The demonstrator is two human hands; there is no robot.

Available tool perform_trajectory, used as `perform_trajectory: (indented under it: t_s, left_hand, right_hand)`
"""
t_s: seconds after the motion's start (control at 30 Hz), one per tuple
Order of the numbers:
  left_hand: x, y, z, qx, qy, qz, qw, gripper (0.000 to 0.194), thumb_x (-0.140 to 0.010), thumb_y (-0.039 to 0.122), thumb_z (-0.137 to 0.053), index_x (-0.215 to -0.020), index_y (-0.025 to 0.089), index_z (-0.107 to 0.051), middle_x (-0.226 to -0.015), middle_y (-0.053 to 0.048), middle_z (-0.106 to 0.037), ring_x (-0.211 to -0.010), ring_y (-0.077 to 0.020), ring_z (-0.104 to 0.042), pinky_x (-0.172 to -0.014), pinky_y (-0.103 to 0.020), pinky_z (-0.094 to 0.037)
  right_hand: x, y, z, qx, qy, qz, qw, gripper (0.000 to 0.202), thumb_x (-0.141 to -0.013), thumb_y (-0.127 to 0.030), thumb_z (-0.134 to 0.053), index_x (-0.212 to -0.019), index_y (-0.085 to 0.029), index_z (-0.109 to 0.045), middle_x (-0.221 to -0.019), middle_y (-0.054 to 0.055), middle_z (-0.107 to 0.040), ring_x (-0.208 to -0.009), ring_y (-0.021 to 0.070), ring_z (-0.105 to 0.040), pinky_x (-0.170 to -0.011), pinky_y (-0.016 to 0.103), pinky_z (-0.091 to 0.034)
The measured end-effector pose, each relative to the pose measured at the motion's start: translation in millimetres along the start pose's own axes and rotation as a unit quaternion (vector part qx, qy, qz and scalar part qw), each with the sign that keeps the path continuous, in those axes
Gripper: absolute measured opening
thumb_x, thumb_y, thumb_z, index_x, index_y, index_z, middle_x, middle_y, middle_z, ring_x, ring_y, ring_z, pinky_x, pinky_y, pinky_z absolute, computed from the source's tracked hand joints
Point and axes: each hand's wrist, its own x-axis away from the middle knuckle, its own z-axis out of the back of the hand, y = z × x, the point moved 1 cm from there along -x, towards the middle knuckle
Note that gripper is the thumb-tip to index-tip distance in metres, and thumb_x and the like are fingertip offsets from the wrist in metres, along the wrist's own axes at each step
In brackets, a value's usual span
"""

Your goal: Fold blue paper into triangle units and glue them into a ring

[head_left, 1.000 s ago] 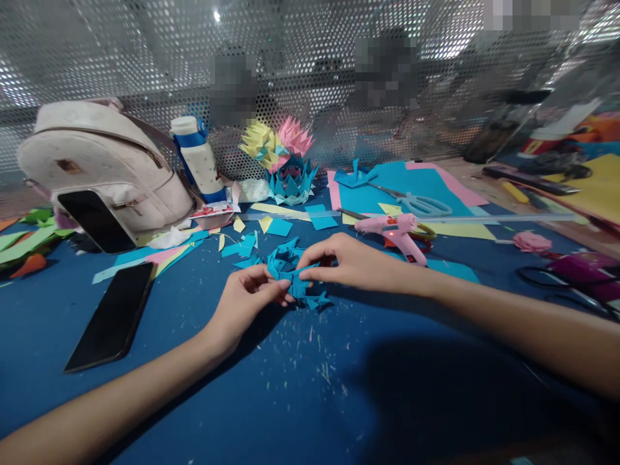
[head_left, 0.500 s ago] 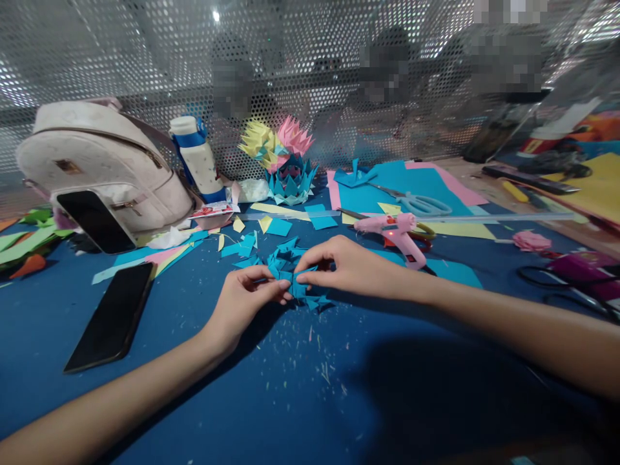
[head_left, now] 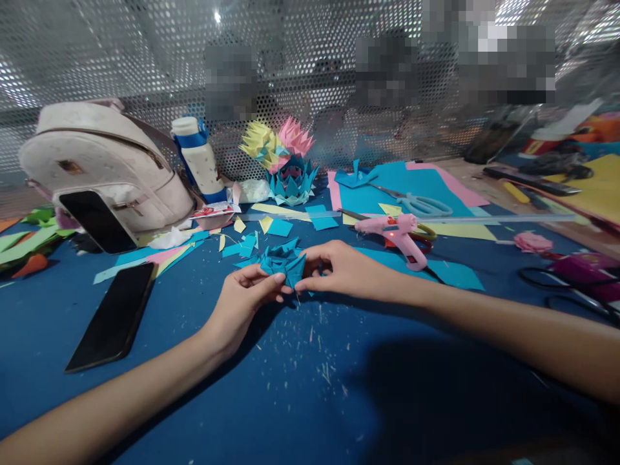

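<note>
A blue folded-paper piece (head_left: 285,260), pointed at its edges and bent into a ring-like shape, is held between both hands over the blue table. My left hand (head_left: 245,290) is closed on its left and front side, thumb along the near face. From the right, my right hand (head_left: 334,268) pinches its other side, thumb low at the front edge. Just left of the piece lie small blue folded scraps (head_left: 242,247). A pink glue gun (head_left: 394,232) rests to the right of my right hand, its nozzle pointing left.
Behind stand yellow, pink and blue paper flowers (head_left: 290,181) and a bottle (head_left: 201,161). On the left are a backpack (head_left: 106,161) and a phone (head_left: 113,316). Light-blue scissors (head_left: 423,205) lie on blue sheets at the back; a pink paper rose (head_left: 533,243) is at right.
The blue paper strip, earlier loose with points trailing toward the near right, is now gathered into a compact ring between the fingers. My right hand has shifted slightly down and right.
</note>
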Motion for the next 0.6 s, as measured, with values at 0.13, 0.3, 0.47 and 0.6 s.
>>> perform_trajectory:
  t_s: [0.13, 0.3, 0.47, 0.6]
  left_hand:
    - [1.6, -2.4, -1.0, 0.042, 0.009, 0.019, 0.999, 0.038, -0.059, 0.035, -0.094, -0.069, 0.014, -0.064, -0.068, -0.003, -0.074, -0.064, -0.0109, -0.069, -0.064, -0.019, -0.055]
    - [3.5, -6.5, -1.8, 0.086, 0.012, 0.038, 0.996, 0.036, -0.061, 0.034, -0.094, -0.067, 0.014, -0.065, -0.070, -0.003, -0.074, -0.066, -0.0092, -0.070, -0.066, -0.016, -0.056]
    - [3.4, -6.7, -2.1, 0.112, 0.011, 0.047, 0.993, 0.036, -0.059, 0.031, -0.095, -0.068, 0.013, -0.064, -0.069, -0.002, -0.073, -0.066, -0.0095, -0.070, -0.065, -0.015, -0.057]
    - [1.6, -5.6, -3.2, 0.125, 0.013, 0.047, 0.991, 0.038, -0.058, 0.027, -0.096, -0.069, 0.014, -0.062, -0.065, 0.000, -0.071, -0.062, -0.0084, -0.069, -0.062, -0.014, -0.057]
  right_hand:
    - [-0.9, 1.2, 0.2, -0.017, 0.016, -0.002, 1.000, 0.018, -0.082, -0.031, -0.073, -0.075, -0.015, -0.070, -0.067, -0.001, -0.066, -0.059, 0.0089, -0.051, -0.055, 0.023, -0.036]
    - [-1.6, 3.2, -0.1, -0.027, 0.023, 0.008, 0.999, 0.021, -0.083, -0.032, -0.072, -0.073, -0.015, -0.067, -0.066, -0.002, -0.063, -0.058, 0.0079, -0.050, -0.056, 0.023, -0.035]
    - [-1.4, 3.0, -0.8, -0.015, 0.025, 0.012, 0.999, 0.023, -0.084, -0.035, -0.070, -0.072, -0.015, -0.068, -0.066, -0.002, -0.064, -0.059, 0.0085, -0.050, -0.057, 0.023, -0.035]
    - [-0.4, -0.1, -0.9, -0.001, 0.029, 0.013, 0.999, 0.019, -0.084, -0.031, -0.070, -0.073, -0.015, -0.071, -0.068, -0.001, -0.066, -0.061, 0.0091, -0.052, -0.058, 0.024, -0.035]
